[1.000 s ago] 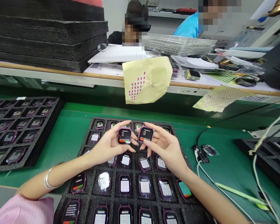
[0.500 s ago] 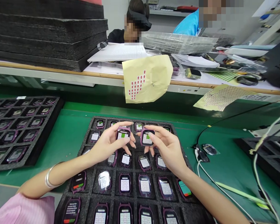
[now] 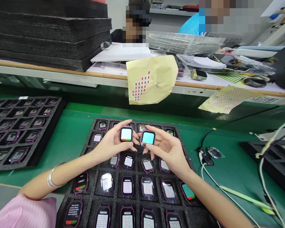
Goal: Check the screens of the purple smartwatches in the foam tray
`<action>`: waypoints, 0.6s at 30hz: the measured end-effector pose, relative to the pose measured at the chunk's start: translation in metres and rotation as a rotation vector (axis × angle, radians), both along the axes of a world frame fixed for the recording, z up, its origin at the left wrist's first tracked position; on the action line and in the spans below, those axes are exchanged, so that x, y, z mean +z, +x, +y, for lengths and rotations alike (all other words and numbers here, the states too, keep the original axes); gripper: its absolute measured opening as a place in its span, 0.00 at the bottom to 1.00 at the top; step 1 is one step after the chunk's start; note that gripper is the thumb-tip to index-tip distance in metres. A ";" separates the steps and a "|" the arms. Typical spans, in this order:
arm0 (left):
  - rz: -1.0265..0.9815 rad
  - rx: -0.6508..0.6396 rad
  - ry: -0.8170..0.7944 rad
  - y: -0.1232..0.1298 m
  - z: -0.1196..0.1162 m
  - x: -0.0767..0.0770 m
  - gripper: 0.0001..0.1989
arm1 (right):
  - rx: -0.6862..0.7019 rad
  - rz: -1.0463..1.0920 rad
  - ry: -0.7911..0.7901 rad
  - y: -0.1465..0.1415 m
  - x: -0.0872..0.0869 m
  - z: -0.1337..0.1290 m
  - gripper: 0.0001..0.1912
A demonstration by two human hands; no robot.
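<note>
While the left hand (image 3: 112, 141) grips a pale-screened watch (image 3: 126, 134), the right hand (image 3: 169, 147), just beside it, grasps a cyan-screened watch (image 3: 148, 137) (both are brightly lit); below both hands lies a compartmented foam tray (image 3: 137, 190).

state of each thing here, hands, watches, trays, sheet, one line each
Left hand, gripping left watch
Right hand, gripping right watch
Left watch, lit, pale screen with red-green strip
Right watch, lit, turquoise screen, bottom edge partly covered
Middle tray, holding tray watches, many lit
Left tray, holding more watches
Yellow sheet, creased, hanging down
Black slabs, stacked
</note>
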State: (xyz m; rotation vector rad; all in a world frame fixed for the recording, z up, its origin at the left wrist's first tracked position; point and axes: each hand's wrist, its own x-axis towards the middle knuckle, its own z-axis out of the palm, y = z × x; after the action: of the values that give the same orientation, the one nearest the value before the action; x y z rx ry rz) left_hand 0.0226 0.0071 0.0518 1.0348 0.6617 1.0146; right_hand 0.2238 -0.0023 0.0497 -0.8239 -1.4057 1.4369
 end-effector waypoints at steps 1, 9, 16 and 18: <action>-0.001 0.001 0.003 0.000 0.000 0.000 0.32 | 0.012 -0.004 -0.001 0.000 0.001 0.000 0.25; 0.041 -0.060 0.049 -0.002 0.001 -0.009 0.37 | 0.035 -0.208 0.049 0.012 -0.006 0.002 0.30; 0.559 -0.140 0.456 -0.002 0.023 -0.042 0.29 | 0.028 -0.923 0.508 0.033 -0.038 0.025 0.25; 0.899 -0.127 0.706 0.000 0.034 -0.052 0.24 | 0.086 -1.041 0.602 0.036 -0.045 0.031 0.24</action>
State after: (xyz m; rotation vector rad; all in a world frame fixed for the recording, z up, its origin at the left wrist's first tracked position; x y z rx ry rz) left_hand 0.0227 0.0409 -0.0006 2.1798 0.9578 0.6318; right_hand 0.2600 0.0286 0.0046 -1.1561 -2.4911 0.4944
